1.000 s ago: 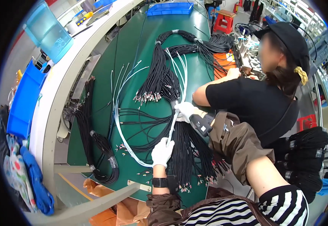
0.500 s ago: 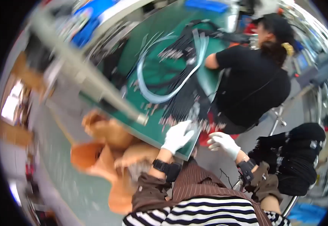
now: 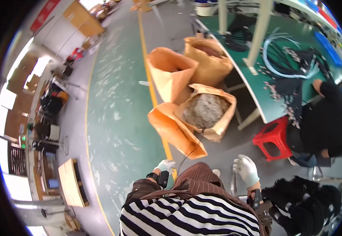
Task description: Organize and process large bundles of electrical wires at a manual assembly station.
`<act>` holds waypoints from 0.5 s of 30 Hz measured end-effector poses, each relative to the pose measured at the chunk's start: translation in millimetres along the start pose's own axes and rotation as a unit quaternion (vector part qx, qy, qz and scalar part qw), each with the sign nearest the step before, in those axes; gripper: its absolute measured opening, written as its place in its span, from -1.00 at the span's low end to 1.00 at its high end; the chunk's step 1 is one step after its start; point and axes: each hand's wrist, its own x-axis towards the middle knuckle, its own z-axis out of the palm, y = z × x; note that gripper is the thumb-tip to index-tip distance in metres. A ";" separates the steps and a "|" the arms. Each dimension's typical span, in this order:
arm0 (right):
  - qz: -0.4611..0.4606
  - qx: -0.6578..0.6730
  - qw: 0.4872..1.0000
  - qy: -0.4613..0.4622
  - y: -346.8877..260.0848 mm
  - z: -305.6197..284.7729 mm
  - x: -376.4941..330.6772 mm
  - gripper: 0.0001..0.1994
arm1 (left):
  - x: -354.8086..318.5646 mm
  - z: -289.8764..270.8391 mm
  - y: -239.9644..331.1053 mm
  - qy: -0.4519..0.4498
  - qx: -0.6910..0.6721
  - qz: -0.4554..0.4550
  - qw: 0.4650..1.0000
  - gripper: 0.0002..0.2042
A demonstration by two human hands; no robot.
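My left hand [image 3: 166, 165], in a white glove, hangs low beside the orange-brown paper sack [image 3: 179, 131]. Its fingers point forward, slightly apart, with nothing visible in them. A thin dark wire [image 3: 190, 152] runs between that side and the sacks; its ends are not clear. White-gloved too, my right hand [image 3: 246, 170] is raised at my right side, fingers loosely bent and empty. It is nearest the red plastic stool [image 3: 274, 137] and touches nothing I can see. Ahead stands an open paper sack [image 3: 228, 118] filled with greyish, crumpled-looking material [image 3: 205, 110].
Two more paper sacks [image 3: 171, 72] stand behind. On the right, a green-topped table [image 3: 239, 51] carries black cables [image 3: 291, 88] and a pale blue coiled tube [image 3: 271, 70]; a co-worker in black [image 3: 324, 122] sits there. Bundled black cables [image 3: 304, 204] lie at my right.
My view has swung left, from the table to the sacks and walkway. My left hand has come away from the table edge and lowered; my right hand stays raised at my side.
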 end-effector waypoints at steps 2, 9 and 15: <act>0.021 0.018 1.000 -0.001 30.2 17.2 4.0 -0.69 | -7.1 -32.7 -81.5 0.075 0.025 0.020 0.997 -0.74; -0.030 -0.463 0.819 -0.338 135.6 113.3 39.2 -0.73 | -122.0 -74.8 -269.2 0.254 -0.255 0.017 0.933 -0.71; 0.317 -0.278 0.888 -0.186 240.4 352.5 110.4 -0.75 | -131.6 -80.2 -553.1 0.391 -0.140 -0.137 0.899 -0.76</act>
